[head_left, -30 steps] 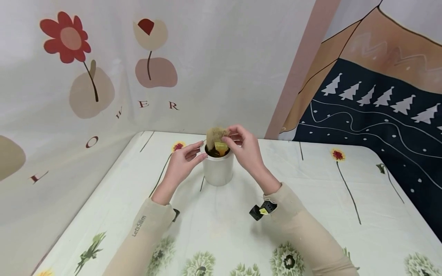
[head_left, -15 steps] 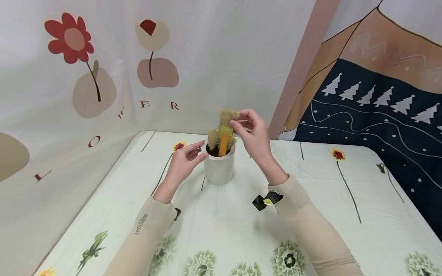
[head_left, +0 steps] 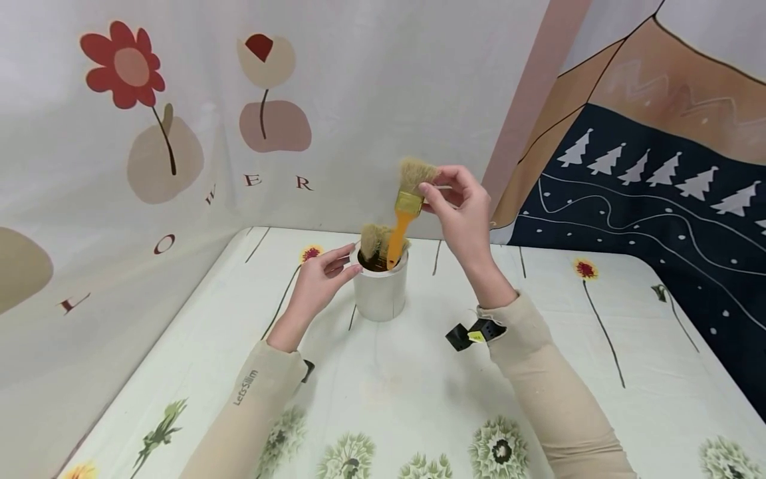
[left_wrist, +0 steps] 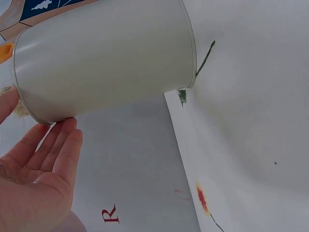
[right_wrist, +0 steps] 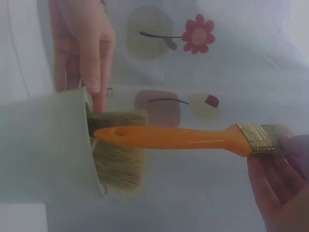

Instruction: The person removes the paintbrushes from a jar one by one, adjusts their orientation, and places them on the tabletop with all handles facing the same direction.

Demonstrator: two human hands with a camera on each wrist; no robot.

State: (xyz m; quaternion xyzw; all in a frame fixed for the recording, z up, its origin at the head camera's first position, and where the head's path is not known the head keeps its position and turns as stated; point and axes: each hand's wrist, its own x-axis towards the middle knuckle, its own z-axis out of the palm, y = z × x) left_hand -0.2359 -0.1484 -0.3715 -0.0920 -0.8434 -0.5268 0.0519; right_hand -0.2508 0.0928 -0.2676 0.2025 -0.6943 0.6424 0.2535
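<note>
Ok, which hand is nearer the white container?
Left. The left hand touches the white container near its rim; the right hand is above and right of it, holding a paintbrush.

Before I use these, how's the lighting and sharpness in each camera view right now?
Head view: mostly clear, with soft shadows on the flowered tablecloth; left wrist view: a pale sheen near the rim of the white canister, with smooth shading along its side; right wrist view: hazy and low in contrast, though the outline of the orange-handled paintbrush reads well.
</note>
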